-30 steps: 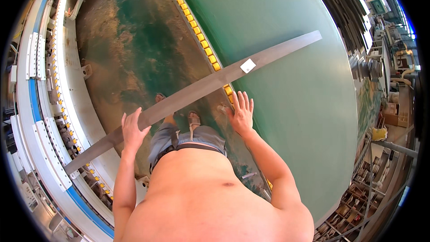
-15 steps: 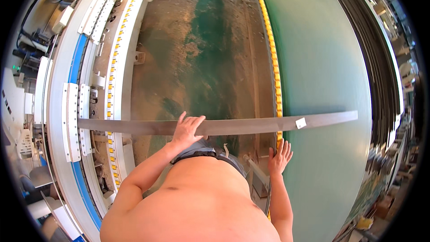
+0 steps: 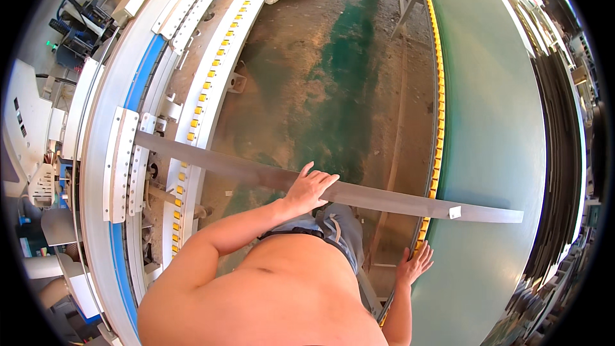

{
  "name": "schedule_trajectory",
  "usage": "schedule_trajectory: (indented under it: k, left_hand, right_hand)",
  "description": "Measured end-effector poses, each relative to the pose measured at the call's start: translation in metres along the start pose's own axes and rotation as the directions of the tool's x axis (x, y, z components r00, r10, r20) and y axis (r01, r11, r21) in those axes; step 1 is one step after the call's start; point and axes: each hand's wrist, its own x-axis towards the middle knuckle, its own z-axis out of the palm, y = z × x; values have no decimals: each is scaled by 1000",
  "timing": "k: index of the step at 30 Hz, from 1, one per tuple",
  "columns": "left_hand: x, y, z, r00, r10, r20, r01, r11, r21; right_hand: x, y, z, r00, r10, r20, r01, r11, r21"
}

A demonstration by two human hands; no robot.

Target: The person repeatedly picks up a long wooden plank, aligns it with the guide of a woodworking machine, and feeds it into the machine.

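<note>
Bright, soft light puts a sheen on the green table (image 3: 496,115) right of the hands (image 3: 311,190), while fisheye distortion bends edges far from them.

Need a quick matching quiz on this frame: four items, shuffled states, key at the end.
1. Left hand
2. Right hand
3. White label
4. Long strip

A. On the strip, toward its right end
B. Grey-brown, reaching over the green table
C. Across the strip's middle
D. At the green table's edge, apart from the strip

Pairs: 1-C, 2-D, 3-A, 4-B
</note>
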Motion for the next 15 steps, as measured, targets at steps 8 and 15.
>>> schedule_trajectory:
  k: [8, 15]
  left_hand:
    - [51, -29, -10, 999, -10, 32, 9, 999, 30]
    - [92, -59, -24, 994, -30, 108, 30, 1000, 9]
  right_hand:
    - [37, -10, 5, 1000, -24, -12, 24, 999, -26]
    - [109, -46, 5, 995, -97, -21, 98, 994, 39]
